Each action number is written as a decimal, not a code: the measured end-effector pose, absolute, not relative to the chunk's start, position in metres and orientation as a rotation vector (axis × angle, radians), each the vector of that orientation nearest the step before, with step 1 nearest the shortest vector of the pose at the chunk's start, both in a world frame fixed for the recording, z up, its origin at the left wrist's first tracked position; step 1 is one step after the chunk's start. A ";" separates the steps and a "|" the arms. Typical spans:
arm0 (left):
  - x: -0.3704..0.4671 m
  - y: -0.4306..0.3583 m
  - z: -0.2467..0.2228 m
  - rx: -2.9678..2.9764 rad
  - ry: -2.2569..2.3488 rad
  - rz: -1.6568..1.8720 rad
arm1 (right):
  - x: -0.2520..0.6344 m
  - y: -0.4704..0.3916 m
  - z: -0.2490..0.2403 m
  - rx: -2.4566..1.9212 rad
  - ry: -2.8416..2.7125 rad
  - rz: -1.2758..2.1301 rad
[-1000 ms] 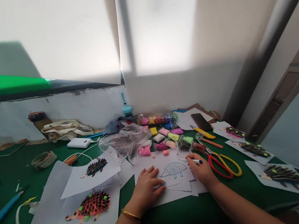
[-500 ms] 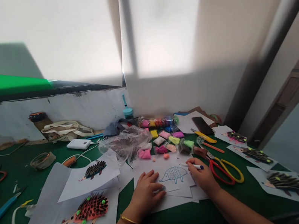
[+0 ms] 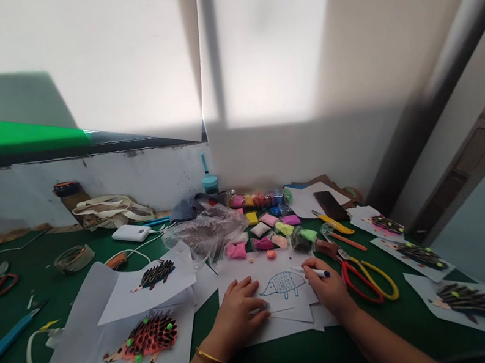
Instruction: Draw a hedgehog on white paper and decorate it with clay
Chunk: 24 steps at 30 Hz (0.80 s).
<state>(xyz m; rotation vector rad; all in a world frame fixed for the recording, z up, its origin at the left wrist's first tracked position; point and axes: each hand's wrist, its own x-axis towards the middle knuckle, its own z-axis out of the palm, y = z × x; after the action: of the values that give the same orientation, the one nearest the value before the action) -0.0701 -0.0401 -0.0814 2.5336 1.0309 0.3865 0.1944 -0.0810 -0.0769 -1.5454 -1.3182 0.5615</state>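
Observation:
On a sheet of white paper [image 3: 293, 315] in front of me is a blue-line hedgehog drawing [image 3: 284, 285] with scale-like marks over its back. My left hand [image 3: 242, 310] lies flat on the paper's left side, fingers spread, beside the animal's snout. Something small and clear shows under its fingertips. My right hand [image 3: 324, 287] is closed around a marker [image 3: 317, 271] with a white barrel and dark blue end. The marker's tip points left, just above the drawing's rear. Small lumps of orange clay [image 3: 271, 254] rest at the paper's upper edge.
Colored clay packets [image 3: 262, 244] and a crumpled plastic bag [image 3: 207, 234] lie behind the paper. Scissors [image 3: 365, 275], a yellow cutter [image 3: 335, 223] and a phone [image 3: 330, 205] are at right. Finished clay hedgehog pictures [image 3: 146, 340] lie on both sides of the green table.
The whole view has shifted slightly, with things appearing a little further right. Both hands keep nearly the same place on the paper, and the marker stays in my right hand.

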 end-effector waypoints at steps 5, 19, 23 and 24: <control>-0.069 -0.042 -0.078 2.545 1.037 0.375 | 0.196 -0.079 -0.081 -1.548 -1.319 0.546; -0.070 -0.041 -0.081 2.549 1.018 0.424 | 0.199 -0.079 -0.088 -1.538 -1.289 0.534; -0.070 -0.042 -0.080 2.542 1.020 0.428 | 0.199 -0.079 -0.089 -1.559 -1.289 0.527; -0.070 -0.042 -0.079 2.539 1.024 0.422 | 0.199 -0.079 -0.089 -1.568 -1.293 0.530</control>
<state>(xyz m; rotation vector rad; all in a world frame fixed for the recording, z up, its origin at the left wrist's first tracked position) -0.0698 -0.0425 -0.0792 2.5389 1.0240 0.4216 0.1993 -0.0794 -0.0891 -1.5677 -1.2929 0.5296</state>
